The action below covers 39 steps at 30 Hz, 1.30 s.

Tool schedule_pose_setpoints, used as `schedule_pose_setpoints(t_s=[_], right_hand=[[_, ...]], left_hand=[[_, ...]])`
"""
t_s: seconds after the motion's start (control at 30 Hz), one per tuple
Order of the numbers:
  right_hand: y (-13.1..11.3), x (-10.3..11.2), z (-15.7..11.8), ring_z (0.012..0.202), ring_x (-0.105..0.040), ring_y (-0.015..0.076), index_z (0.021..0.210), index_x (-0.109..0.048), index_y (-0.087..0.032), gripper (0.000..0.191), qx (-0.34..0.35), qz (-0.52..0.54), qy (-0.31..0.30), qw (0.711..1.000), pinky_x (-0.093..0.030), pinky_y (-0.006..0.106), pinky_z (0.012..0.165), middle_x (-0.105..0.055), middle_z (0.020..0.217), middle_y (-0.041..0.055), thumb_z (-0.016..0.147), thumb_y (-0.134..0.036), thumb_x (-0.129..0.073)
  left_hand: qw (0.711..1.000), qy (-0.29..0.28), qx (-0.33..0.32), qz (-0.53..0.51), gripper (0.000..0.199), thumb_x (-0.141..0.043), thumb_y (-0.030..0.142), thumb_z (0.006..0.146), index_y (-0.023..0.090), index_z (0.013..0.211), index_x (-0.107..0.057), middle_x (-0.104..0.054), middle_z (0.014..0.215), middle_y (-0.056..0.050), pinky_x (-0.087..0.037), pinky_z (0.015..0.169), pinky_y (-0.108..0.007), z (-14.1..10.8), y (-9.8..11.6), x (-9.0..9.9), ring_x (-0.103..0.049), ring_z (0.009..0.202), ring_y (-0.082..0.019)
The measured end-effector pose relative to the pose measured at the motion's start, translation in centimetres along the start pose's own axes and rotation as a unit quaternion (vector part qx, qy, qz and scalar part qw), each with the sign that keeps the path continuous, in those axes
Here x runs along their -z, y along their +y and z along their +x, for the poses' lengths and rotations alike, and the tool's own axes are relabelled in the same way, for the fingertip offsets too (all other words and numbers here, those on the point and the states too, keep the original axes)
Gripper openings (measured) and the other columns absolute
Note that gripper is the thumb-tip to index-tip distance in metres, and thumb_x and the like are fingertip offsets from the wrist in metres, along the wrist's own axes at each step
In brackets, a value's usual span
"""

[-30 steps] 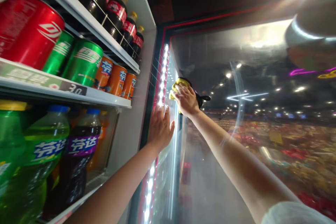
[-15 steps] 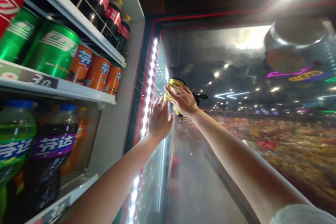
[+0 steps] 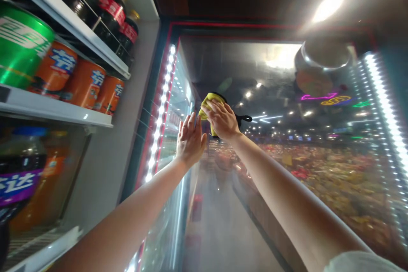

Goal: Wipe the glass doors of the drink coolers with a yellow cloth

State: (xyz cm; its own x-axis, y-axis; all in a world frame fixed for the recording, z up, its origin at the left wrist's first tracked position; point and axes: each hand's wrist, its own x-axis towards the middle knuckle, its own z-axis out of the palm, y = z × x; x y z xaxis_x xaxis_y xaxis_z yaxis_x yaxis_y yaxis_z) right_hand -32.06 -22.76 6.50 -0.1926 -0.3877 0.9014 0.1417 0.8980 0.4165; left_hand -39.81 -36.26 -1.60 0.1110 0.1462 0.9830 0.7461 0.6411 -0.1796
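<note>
Yellow cloth [image 3: 208, 108] pressed against fridge glass [image 3: 255, 76] under the curled fingers of the right hand [image 3: 221, 121]; left hand [image 3: 190, 140], fingers spread, braces the glass just beside it.

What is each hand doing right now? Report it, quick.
Left hand: open, fingers spread, at the glass door.
Right hand: holding a yellow cloth to the glass.

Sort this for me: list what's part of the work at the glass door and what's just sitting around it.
In use: right hand on yellow cloth; left hand flat against glass door.

Just around: orange cans; green can; red-labelled bottles.
</note>
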Motion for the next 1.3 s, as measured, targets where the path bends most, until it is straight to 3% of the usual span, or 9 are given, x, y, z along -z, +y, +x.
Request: schedule_pose_setpoints(t_s=[0.2, 0.33, 0.5, 0.63, 0.77, 0.87, 1.07, 1.2, 1.3], right_hand=[[6.0, 3.0, -5.4, 0.148, -0.038, 0.0266, 0.150, -0.049, -0.031, 0.047, -0.133, -0.032, 0.044, 0.990, -0.033, 0.053, 0.118, -0.047, 0.158, 0.0047, 0.104, -0.025, -0.039], [5.3, 3.0, -9.1, 0.147, -0.039, 0.0284, 0.146, -0.054, -0.025, 0.046, -0.143, -0.040, 0.042, 0.988, -0.033, 0.054, 0.118, -0.050, 0.156, 0.0087, 0.103, -0.021, -0.039], [4.9, 2.6, -6.6, 0.149, -0.037, 0.0233, 0.148, -0.052, -0.030, 0.047, -0.034, -0.012, 0.006, 0.999, -0.030, 0.049, 0.122, -0.048, 0.158, 0.0036, 0.103, -0.022, -0.043], [8.7, 3.8, -4.1, 0.150, -0.034, 0.0227, 0.148, -0.051, -0.030, 0.046, -0.089, -0.018, 0.019, 0.996, -0.029, 0.049, 0.123, -0.046, 0.160, 0.0027, 0.104, -0.023, -0.040], [10.6, 4.7, -7.5, 0.148, -0.038, 0.0259, 0.145, -0.055, -0.029, 0.047, -0.172, -0.024, 0.065, 0.983, -0.033, 0.053, 0.119, -0.049, 0.157, 0.0049, 0.102, -0.021, -0.038], [9.8, 4.6, -10.4, 0.146, -0.041, 0.0262, 0.142, -0.058, -0.027, 0.046, -0.150, -0.024, 0.070, 0.986, -0.032, 0.052, 0.119, -0.052, 0.154, 0.0060, 0.099, -0.020, -0.041], [12.2, 5.6, -8.3, 0.148, -0.038, 0.0235, 0.142, -0.057, -0.028, 0.044, -0.079, -0.023, 0.023, 0.996, -0.032, 0.048, 0.120, -0.049, 0.157, 0.0042, 0.102, -0.024, -0.042], [15.1, 6.9, -9.5, 0.147, -0.040, 0.0236, 0.142, -0.057, -0.027, 0.043, -0.138, -0.050, 0.043, 0.988, -0.034, 0.046, 0.118, -0.050, 0.156, 0.0050, 0.103, -0.022, -0.041], [14.5, 7.0, -12.4, 0.147, -0.039, 0.0252, 0.142, -0.057, -0.026, 0.045, -0.192, -0.071, 0.054, 0.977, -0.035, 0.048, 0.118, -0.050, 0.156, 0.0066, 0.101, -0.020, -0.040]], left_hand=[[0.999, -0.019, -0.010, -0.038, 0.066, -0.043, 0.031, 0.097, 0.015, 0.159, -0.026, -0.029, 0.167, -0.015, -0.023, 0.127, -0.054, 1.3, 2.7, -0.6, -0.024, 0.155, -0.032], [0.999, -0.031, -0.002, -0.042, 0.068, -0.043, 0.029, 0.096, 0.011, 0.159, -0.025, -0.028, 0.167, -0.016, -0.020, 0.128, -0.053, 1.8, 3.9, -0.6, -0.022, 0.156, -0.031], [0.999, -0.029, 0.005, -0.035, 0.065, -0.042, 0.031, 0.098, 0.007, 0.157, -0.029, -0.028, 0.166, -0.019, -0.020, 0.127, -0.056, 3.3, 5.4, -1.4, -0.022, 0.156, -0.033], [0.999, -0.021, 0.007, -0.042, 0.065, -0.042, 0.031, 0.097, 0.007, 0.157, -0.029, -0.027, 0.166, -0.020, -0.017, 0.127, -0.059, 4.6, 7.1, -2.4, -0.020, 0.156, -0.034], [0.998, -0.026, -0.002, -0.052, 0.065, -0.043, 0.030, 0.097, 0.007, 0.157, -0.030, -0.026, 0.167, -0.019, -0.017, 0.128, -0.056, 4.6, 8.8, -3.1, -0.020, 0.156, -0.033], [0.998, -0.033, -0.015, -0.054, 0.065, -0.044, 0.030, 0.097, 0.008, 0.157, -0.030, -0.027, 0.167, -0.018, -0.018, 0.128, -0.054, 4.4, 9.8, -3.4, -0.020, 0.156, -0.033], [0.997, -0.034, -0.027, -0.059, 0.063, -0.044, 0.029, 0.097, 0.009, 0.156, -0.032, -0.029, 0.166, -0.019, -0.019, 0.128, -0.056, 5.6, 12.2, -4.6, -0.021, 0.156, -0.033], [0.996, -0.026, -0.033, -0.073, 0.066, -0.045, 0.028, 0.097, 0.011, 0.158, -0.028, -0.030, 0.166, -0.018, -0.019, 0.128, -0.057, 5.5, 13.2, -5.3, -0.022, 0.156, -0.032], [0.996, -0.026, -0.037, -0.077, 0.067, -0.045, 0.029, 0.097, 0.012, 0.159, -0.026, -0.029, 0.166, -0.019, -0.018, 0.128, -0.058, 4.7, 13.3, -5.5, -0.021, 0.156, -0.033]])
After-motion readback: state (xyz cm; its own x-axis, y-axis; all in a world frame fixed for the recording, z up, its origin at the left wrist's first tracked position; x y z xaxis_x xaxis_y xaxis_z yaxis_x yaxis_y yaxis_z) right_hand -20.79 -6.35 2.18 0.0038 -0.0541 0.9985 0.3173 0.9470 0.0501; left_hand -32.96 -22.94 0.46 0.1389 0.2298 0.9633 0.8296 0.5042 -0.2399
